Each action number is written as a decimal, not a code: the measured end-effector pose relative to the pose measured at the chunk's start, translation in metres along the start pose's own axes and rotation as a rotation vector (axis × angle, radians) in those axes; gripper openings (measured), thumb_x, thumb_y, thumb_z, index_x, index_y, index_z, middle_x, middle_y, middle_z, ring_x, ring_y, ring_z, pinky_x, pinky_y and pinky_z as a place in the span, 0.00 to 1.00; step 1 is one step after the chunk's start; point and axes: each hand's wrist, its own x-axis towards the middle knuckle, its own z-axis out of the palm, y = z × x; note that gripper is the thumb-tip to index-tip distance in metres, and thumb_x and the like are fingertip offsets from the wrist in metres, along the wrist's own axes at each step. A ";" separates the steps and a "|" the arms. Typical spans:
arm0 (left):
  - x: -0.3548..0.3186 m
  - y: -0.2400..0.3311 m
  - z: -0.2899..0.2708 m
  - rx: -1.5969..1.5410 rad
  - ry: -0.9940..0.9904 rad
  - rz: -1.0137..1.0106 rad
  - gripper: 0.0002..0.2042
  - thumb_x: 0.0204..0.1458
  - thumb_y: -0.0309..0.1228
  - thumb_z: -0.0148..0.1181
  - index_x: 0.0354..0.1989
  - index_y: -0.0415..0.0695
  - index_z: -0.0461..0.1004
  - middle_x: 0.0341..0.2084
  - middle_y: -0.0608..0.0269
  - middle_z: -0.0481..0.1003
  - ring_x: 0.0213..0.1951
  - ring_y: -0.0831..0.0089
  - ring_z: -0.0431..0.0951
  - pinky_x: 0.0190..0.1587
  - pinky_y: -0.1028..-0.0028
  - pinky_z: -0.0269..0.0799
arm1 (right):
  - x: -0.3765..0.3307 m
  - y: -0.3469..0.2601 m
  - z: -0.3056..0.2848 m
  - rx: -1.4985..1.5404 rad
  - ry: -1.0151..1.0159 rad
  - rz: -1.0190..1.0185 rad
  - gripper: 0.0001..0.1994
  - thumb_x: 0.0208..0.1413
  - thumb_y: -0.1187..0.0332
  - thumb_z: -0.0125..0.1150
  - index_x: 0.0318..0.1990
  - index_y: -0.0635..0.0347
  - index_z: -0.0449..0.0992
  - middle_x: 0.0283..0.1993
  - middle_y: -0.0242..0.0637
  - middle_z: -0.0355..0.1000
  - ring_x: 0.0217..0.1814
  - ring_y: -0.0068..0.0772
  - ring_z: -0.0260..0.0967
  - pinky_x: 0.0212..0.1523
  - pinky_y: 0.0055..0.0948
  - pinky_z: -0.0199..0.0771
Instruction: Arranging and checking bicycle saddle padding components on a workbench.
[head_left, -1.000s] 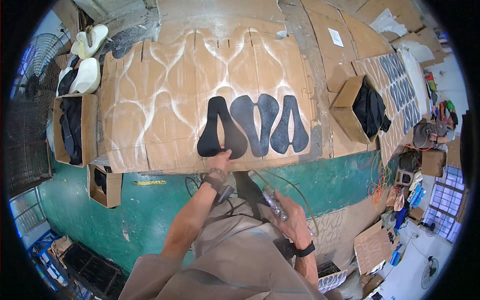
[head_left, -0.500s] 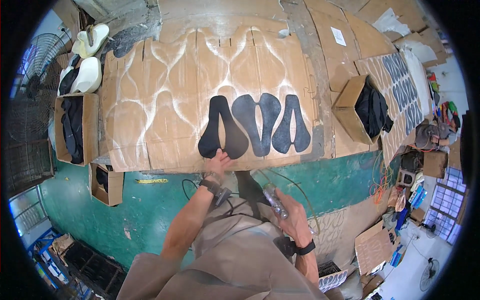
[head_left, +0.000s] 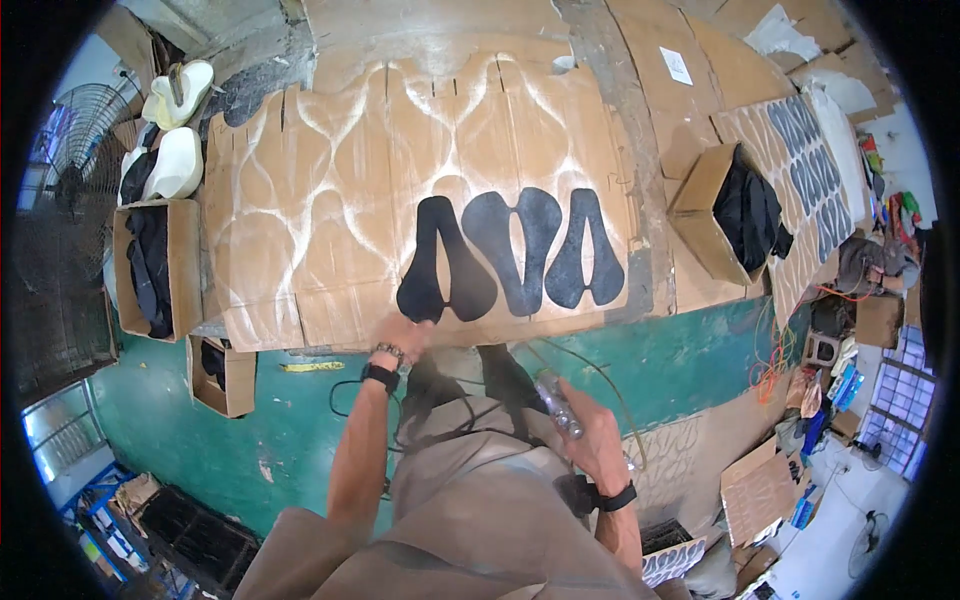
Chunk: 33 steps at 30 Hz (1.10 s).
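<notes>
My left hand [head_left: 402, 338], smeared by motion, is at the near edge of a cardboard sheet [head_left: 350, 270], just below the leftmost black pad [head_left: 472, 282]. Whether its fingers touch that pad cannot be made out. Beside it lie a middle pad [head_left: 541, 230], turned the other way round, and a right pad [head_left: 567, 272]. All three are flat, wide-lobed at one end, with a long slit. Low in front of my body, my right hand [head_left: 600, 440] is closed around what looks like a spray gun [head_left: 557, 402] with a silvery, clear-looking cylinder; its lower part is hidden.
White sprayed outlines cover the cardboard. Boxes of black pieces stand at the left [head_left: 183, 265] and right [head_left: 690, 215], with a smaller box [head_left: 238, 385] below the left one. White saddle-shaped shells [head_left: 178, 160] sit far left. A hose [head_left: 605, 378] loops near my right hand.
My left hand has drawn back from the leftmost pad, toward me and slightly left. The pads lie as before. My right hand still holds the spray gun, almost unmoved.
</notes>
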 end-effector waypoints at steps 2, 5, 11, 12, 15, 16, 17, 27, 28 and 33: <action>-0.003 0.014 -0.020 0.289 0.358 0.320 0.19 0.58 0.48 0.64 0.35 0.41 0.81 0.29 0.51 0.83 0.35 0.51 0.84 0.39 0.57 0.80 | 0.001 0.005 -0.001 0.002 0.006 -0.011 0.27 0.51 0.77 0.68 0.62 0.65 0.75 0.49 0.58 0.78 0.48 0.61 0.77 0.48 0.43 0.77; 0.011 0.072 -0.051 0.100 0.644 0.590 0.11 0.59 0.40 0.62 0.37 0.45 0.81 0.31 0.50 0.82 0.37 0.46 0.81 0.42 0.53 0.77 | 0.002 0.004 -0.004 -0.005 0.005 0.002 0.28 0.51 0.78 0.68 0.62 0.65 0.75 0.49 0.59 0.77 0.48 0.61 0.77 0.49 0.43 0.76; 0.083 0.131 -0.069 0.171 0.811 0.840 0.11 0.50 0.25 0.69 0.42 0.48 0.80 0.35 0.56 0.77 0.39 0.54 0.80 0.41 0.59 0.77 | -0.002 0.007 -0.008 0.014 -0.001 0.039 0.27 0.51 0.79 0.67 0.63 0.66 0.74 0.47 0.57 0.77 0.47 0.61 0.77 0.48 0.42 0.76; 0.088 0.130 -0.069 0.209 0.808 0.803 0.12 0.49 0.25 0.70 0.42 0.48 0.80 0.35 0.57 0.76 0.39 0.55 0.80 0.41 0.59 0.77 | -0.004 0.010 -0.009 0.020 -0.002 0.039 0.27 0.51 0.79 0.67 0.63 0.66 0.74 0.47 0.57 0.77 0.47 0.61 0.77 0.48 0.42 0.76; 0.095 0.131 -0.064 0.193 0.778 0.732 0.12 0.50 0.27 0.70 0.44 0.49 0.79 0.38 0.57 0.76 0.41 0.54 0.80 0.43 0.57 0.77 | -0.009 0.023 -0.008 0.033 0.032 0.075 0.28 0.51 0.79 0.66 0.63 0.65 0.74 0.46 0.57 0.77 0.46 0.60 0.77 0.48 0.42 0.76; 0.093 0.132 -0.062 0.131 0.759 0.685 0.11 0.52 0.28 0.68 0.45 0.50 0.79 0.40 0.55 0.76 0.43 0.52 0.81 0.45 0.55 0.78 | -0.010 0.028 -0.008 0.027 0.028 0.075 0.32 0.47 0.81 0.65 0.65 0.63 0.73 0.48 0.57 0.77 0.47 0.61 0.77 0.48 0.44 0.76; 0.092 0.132 -0.061 0.142 0.752 0.691 0.11 0.52 0.28 0.68 0.45 0.50 0.79 0.40 0.55 0.76 0.43 0.52 0.81 0.45 0.55 0.78 | -0.011 0.032 -0.007 0.021 0.024 0.074 0.36 0.43 0.83 0.64 0.67 0.61 0.71 0.49 0.57 0.76 0.47 0.63 0.76 0.47 0.46 0.77; 0.090 0.129 -0.056 0.105 0.829 0.738 0.12 0.50 0.28 0.71 0.43 0.50 0.80 0.36 0.59 0.76 0.40 0.56 0.80 0.42 0.58 0.76 | -0.004 0.035 -0.011 0.067 0.025 0.105 0.38 0.42 0.84 0.60 0.68 0.61 0.70 0.49 0.58 0.76 0.48 0.64 0.75 0.47 0.48 0.76; 0.090 0.126 -0.055 0.089 0.846 0.742 0.12 0.50 0.28 0.71 0.43 0.50 0.80 0.35 0.59 0.76 0.39 0.56 0.80 0.42 0.58 0.76 | -0.004 0.033 -0.011 0.042 0.034 0.103 0.34 0.46 0.82 0.63 0.66 0.62 0.72 0.46 0.57 0.76 0.46 0.62 0.76 0.47 0.46 0.76; 0.090 0.127 -0.053 0.066 0.841 0.730 0.10 0.51 0.29 0.70 0.42 0.50 0.81 0.35 0.59 0.76 0.38 0.56 0.80 0.41 0.58 0.76 | -0.001 0.040 -0.010 0.053 0.000 0.118 0.39 0.40 0.86 0.58 0.68 0.61 0.70 0.48 0.58 0.76 0.47 0.64 0.75 0.46 0.49 0.76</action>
